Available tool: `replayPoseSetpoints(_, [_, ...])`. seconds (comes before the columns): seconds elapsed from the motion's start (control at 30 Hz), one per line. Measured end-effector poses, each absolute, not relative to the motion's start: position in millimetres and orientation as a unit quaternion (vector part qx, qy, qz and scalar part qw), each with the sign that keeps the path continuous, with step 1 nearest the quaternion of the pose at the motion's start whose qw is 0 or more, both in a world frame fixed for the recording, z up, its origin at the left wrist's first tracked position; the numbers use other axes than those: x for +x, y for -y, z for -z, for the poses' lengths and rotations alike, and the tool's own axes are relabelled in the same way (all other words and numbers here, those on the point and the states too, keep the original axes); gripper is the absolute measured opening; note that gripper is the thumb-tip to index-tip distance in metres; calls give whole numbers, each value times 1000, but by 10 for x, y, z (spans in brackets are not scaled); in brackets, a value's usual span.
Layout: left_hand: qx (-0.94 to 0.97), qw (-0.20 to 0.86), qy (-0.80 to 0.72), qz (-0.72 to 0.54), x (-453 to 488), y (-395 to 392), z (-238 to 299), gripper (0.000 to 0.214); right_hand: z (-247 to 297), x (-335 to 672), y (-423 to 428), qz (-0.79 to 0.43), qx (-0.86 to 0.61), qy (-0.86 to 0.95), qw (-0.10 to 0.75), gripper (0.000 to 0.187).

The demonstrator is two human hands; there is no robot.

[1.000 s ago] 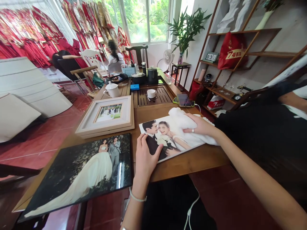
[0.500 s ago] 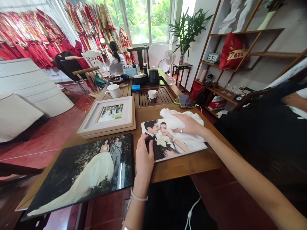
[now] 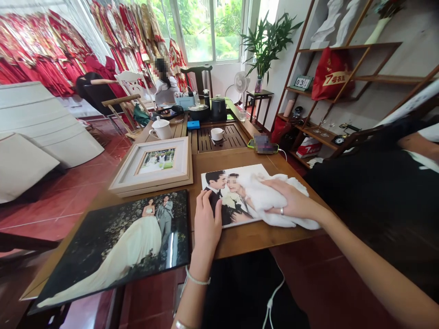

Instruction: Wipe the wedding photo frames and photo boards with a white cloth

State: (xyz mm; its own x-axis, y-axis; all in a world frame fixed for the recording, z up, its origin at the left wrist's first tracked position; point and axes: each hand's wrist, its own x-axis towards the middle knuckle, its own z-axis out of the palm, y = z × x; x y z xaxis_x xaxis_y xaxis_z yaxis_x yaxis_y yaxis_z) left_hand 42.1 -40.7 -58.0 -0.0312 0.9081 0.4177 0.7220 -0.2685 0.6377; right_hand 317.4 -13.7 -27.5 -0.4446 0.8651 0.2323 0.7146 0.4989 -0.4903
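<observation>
A wedding photo panel (image 3: 214, 201) of a couple lies flat on the wooden table (image 3: 236, 242) in front of me. My left hand (image 3: 207, 217) holds it by the left edge, fingers bent along the side and thumb over the front. Bunched under my right hand (image 3: 291, 196) is a white cloth (image 3: 267, 201), gripped and pressed onto the right part of the panel. Cloth and hand hide that part, and some of the cloth hangs past the panel's right edge. Left of my left hand lies a larger dark glossy wedding photo (image 3: 120, 246), jutting over the table's front edge.
Pale framed photos (image 3: 185, 171) lie stacked behind the dark photo. Farther back are a lidded white mug (image 3: 162, 129), a slatted tea tray (image 3: 202, 145) with a white cup (image 3: 217, 134), and phones (image 3: 264, 145) on a cable. A person in black sits close at right.
My right hand has slid the cloth right and toward me, uncovering the panel's upper middle and covering its lower right corner. My left hand has stayed at the left edge.
</observation>
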Motion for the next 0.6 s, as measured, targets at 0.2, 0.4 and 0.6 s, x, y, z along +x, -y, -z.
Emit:
replayPoseSetpoints(0.2, [694, 109, -589, -401, 408, 395, 614, 35, 312, 3138, -383, -134, -522, 794, 281, 76])
replayPoseSetpoints(0.4, [701, 93, -581, -404, 404, 397, 643, 33, 269, 2907, -770, -109, -520, 804, 265, 77])
replayPoseSetpoints(0.6, [699, 87, -578, -412, 405, 381, 662, 33, 268, 2723, -563, -86, -479, 835, 257, 73])
